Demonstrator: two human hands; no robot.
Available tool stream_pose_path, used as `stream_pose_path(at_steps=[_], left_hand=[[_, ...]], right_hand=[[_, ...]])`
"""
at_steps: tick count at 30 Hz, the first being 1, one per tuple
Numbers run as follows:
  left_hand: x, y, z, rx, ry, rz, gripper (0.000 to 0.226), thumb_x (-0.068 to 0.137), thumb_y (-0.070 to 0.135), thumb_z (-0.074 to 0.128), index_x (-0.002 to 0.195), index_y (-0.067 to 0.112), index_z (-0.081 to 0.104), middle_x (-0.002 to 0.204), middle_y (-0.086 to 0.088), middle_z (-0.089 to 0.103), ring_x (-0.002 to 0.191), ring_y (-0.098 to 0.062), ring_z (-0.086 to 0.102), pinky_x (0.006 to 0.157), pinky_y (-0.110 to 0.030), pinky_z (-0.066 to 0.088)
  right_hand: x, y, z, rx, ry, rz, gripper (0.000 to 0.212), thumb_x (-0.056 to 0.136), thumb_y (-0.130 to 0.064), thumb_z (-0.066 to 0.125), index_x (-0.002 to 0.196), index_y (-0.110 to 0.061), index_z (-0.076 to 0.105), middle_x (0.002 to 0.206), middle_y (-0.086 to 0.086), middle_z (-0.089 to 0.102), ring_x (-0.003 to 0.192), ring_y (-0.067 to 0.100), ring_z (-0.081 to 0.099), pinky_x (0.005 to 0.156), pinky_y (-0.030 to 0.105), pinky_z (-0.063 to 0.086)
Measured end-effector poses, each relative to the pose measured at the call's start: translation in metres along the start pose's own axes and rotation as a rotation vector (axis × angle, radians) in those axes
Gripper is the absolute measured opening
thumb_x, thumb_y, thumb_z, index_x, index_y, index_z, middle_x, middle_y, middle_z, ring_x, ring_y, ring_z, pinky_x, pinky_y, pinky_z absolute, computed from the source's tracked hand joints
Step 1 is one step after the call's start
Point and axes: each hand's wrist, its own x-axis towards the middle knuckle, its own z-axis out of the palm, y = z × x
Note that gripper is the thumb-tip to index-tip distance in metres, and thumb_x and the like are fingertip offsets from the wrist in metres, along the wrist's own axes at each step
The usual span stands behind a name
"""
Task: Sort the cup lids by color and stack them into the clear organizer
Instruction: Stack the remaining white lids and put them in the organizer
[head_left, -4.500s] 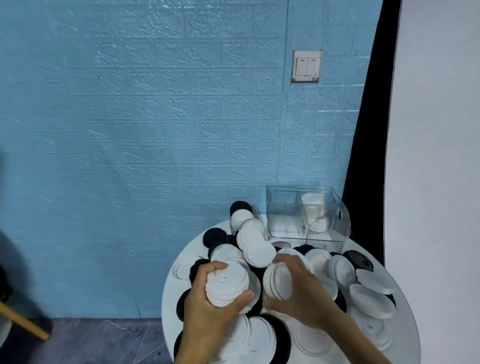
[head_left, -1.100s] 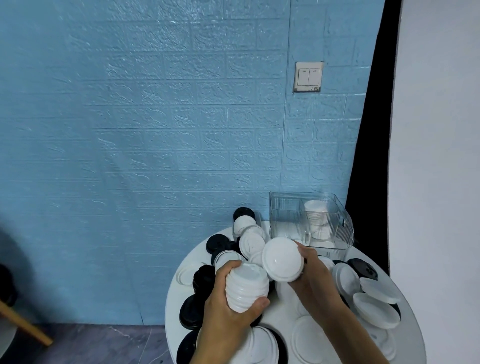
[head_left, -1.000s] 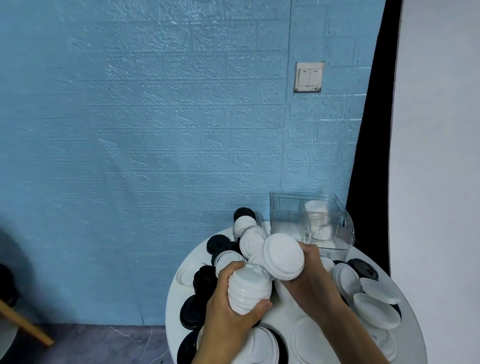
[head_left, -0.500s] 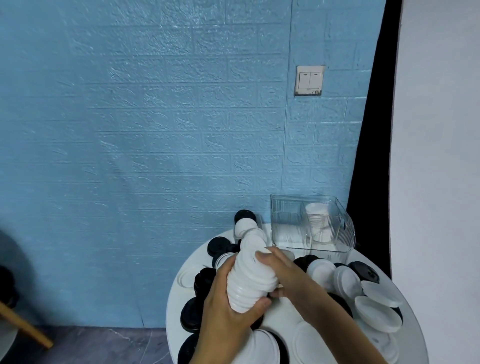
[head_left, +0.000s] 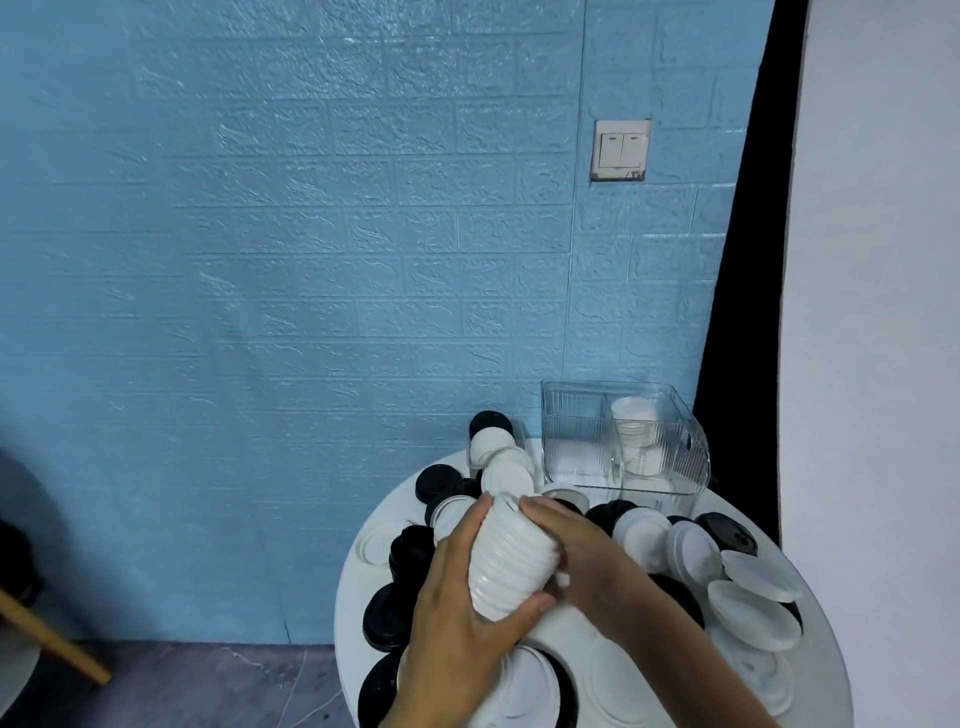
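My left hand (head_left: 457, 608) grips a tall stack of white lids (head_left: 511, 558), tilted, above the round white table (head_left: 348, 597). My right hand (head_left: 582, 556) holds the same stack from the right, fingers curled over its upper end. Loose white lids (head_left: 748, 613) and black lids (head_left: 410, 551) lie all over the table. The clear organizer (head_left: 576, 441) stands at the table's far side; its right compartment holds a stack of white lids (head_left: 636, 436), and its left compartment looks empty.
A blue brick-pattern wall (head_left: 311, 260) rises behind the table, with a light switch (head_left: 621, 150). A black curtain strip (head_left: 737, 312) and a white panel (head_left: 872, 312) stand at the right. A wooden leg (head_left: 52, 644) shows at the lower left.
My right hand brought a single white lid over and pressed it onto the top of the stack in my left hand; both hands now hold the stack.
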Motion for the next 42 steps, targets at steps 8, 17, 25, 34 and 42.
stream_pose_path(at_steps=[8,17,25,34,42], left_hand=[[0.005,0.01,0.001,0.079,0.05,0.021,0.103,0.055,0.071,0.078,0.141,0.068,0.022,0.141,0.031,0.045,0.126,0.008,0.043,0.1,-0.034,0.047],[0.009,0.029,0.007,0.084,0.023,0.085,0.124,0.045,0.063,0.091,0.145,0.068,0.018,0.151,0.014,0.042,0.138,-0.001,0.041,0.111,-0.03,0.039],[0.003,0.033,0.021,-0.089,0.036,-0.004,0.092,0.045,0.052,0.097,0.127,0.051,0.055,0.115,0.021,0.069,0.101,-0.001,0.066,0.086,-0.031,0.057],[-0.001,0.013,0.006,-0.353,0.128,-0.071,0.083,0.041,0.02,0.092,0.107,0.061,0.062,0.113,0.029,0.067,0.101,0.014,0.061,0.082,0.0,0.046],[0.0,0.01,0.021,-0.361,0.07,-0.021,0.091,0.041,0.013,0.103,0.115,0.047,0.062,0.124,0.006,0.066,0.106,0.009,0.062,0.086,-0.005,0.049]], right_hand=[[0.003,0.006,0.005,0.322,-0.119,0.075,0.05,0.092,-0.037,0.069,0.134,-0.011,0.062,0.135,0.019,0.064,0.123,0.033,0.063,0.102,0.051,0.052],[0.002,0.01,-0.006,0.307,-0.175,-0.005,0.073,0.072,-0.043,0.087,0.132,-0.008,0.065,0.136,0.018,0.063,0.13,0.031,0.058,0.117,0.049,0.039],[-0.025,0.004,-0.021,0.045,-0.028,0.109,0.049,0.094,-0.054,0.061,0.12,-0.013,0.067,0.118,0.008,0.073,0.099,0.021,0.071,0.085,0.035,0.06],[-0.057,0.03,-0.203,-1.196,0.381,-0.267,0.11,0.058,-0.1,0.048,0.152,-0.057,0.009,0.162,-0.024,0.005,0.154,0.011,-0.004,0.125,0.046,0.005],[-0.037,0.056,-0.239,-1.114,0.354,-0.266,0.069,0.08,-0.057,0.074,0.142,-0.046,0.047,0.146,-0.015,0.051,0.134,0.012,0.049,0.108,0.032,0.042]])
